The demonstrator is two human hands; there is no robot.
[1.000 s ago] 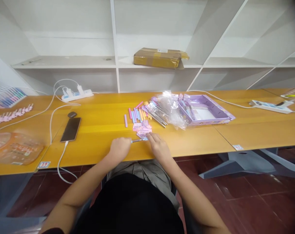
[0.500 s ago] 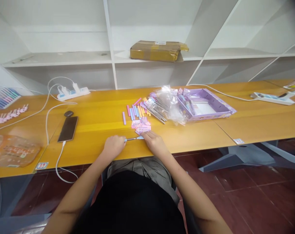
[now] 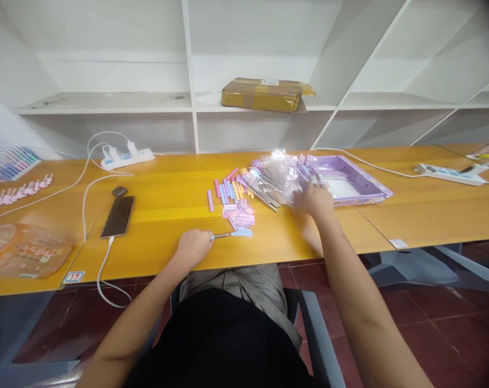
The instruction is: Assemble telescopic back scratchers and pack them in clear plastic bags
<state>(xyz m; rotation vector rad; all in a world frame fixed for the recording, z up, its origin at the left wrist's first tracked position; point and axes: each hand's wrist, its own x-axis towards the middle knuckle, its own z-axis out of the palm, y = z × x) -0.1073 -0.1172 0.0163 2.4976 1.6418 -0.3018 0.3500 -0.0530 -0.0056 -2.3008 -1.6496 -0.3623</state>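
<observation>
My left hand is closed round one end of a back scratcher with a metal rod, whose light blue claw head points right over the table. My right hand is at the clear plastic bags, by the near left corner of a purple tray. Blur hides what its fingers do. Pink printed cards lie just beyond the claw head. Behind them are several coloured handle tubes in pink, blue, purple and orange. Metal rods with claw heads lie beside the bags.
On the left, a phone is charging by a cable, near a power strip and an orange plastic bag. Another power strip lies at right. A taped cardboard box rests on the shelf behind.
My right hand has left the claw head and cards and moved right and away from me to the plastic bags. My left hand still holds the back scratcher.
</observation>
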